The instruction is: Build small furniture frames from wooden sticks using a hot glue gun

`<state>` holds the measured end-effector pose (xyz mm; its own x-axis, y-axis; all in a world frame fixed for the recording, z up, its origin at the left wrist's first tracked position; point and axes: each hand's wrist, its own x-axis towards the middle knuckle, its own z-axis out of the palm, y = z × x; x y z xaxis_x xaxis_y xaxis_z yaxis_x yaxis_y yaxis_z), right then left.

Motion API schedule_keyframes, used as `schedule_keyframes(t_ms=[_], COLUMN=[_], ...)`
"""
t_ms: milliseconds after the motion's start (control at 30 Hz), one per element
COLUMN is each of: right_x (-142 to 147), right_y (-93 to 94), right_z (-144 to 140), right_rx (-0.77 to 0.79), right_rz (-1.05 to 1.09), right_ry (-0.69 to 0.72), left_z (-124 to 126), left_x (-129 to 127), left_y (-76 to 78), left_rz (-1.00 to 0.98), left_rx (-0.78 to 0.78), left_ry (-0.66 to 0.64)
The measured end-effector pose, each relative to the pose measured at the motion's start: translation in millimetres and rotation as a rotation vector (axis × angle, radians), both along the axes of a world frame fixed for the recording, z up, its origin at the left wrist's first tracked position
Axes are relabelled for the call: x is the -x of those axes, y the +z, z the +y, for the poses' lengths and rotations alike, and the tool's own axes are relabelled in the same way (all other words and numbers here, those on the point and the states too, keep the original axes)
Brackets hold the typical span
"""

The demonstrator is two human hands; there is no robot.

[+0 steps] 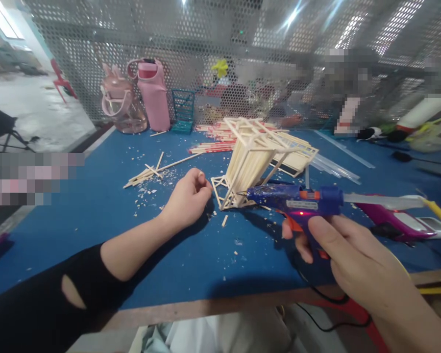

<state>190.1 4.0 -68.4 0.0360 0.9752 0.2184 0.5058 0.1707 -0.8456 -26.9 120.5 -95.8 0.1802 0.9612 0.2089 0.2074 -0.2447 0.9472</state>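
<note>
The stick tower (pixel 250 164) stands on the blue table (pixel 176 274), ahead of you and between your two hands, with its long axis rising from the foot and leaning up to the right in your view; whether it is truly tilted or the lens bends it, I cannot tell. A packed column of sticks fills its middle, and open square frames ring its foot and top.

Your left hand (pixel 190 197) is the nearer one, just to the left of the foot. Its fingers are curled in with the thumb against them; I cannot tell whether they pinch a small piece or touch the frame.

Your right hand (pixel 356 255) sits farther off, to the right and closer to your body, wrapped around the grip of the blue glue gun (pixel 301 198). The barrel points left across the front, so its nozzle meets the foot in your view; contact is unclear. That nozzle-to-foot line looks like the relation to mind.

Beyond, loose sticks (pixel 150 172) lie left, red-marked sticks (pixel 215 146) behind, and clear rods (pixel 336 167) right.
</note>
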Motion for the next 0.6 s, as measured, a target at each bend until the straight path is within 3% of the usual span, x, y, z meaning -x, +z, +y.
schedule_keyframes(t_ms=[600], right_x=[-3.9], right_y=[-1.6], right_z=[1.0], right_rx=[0.100], right_rz=[-0.066], right_ry=[0.032], left_z=[-1.5], left_x=[-1.0], left_y=[0.9], left_rz=[-0.030], left_rx=[0.017], left_ry=[-0.002])
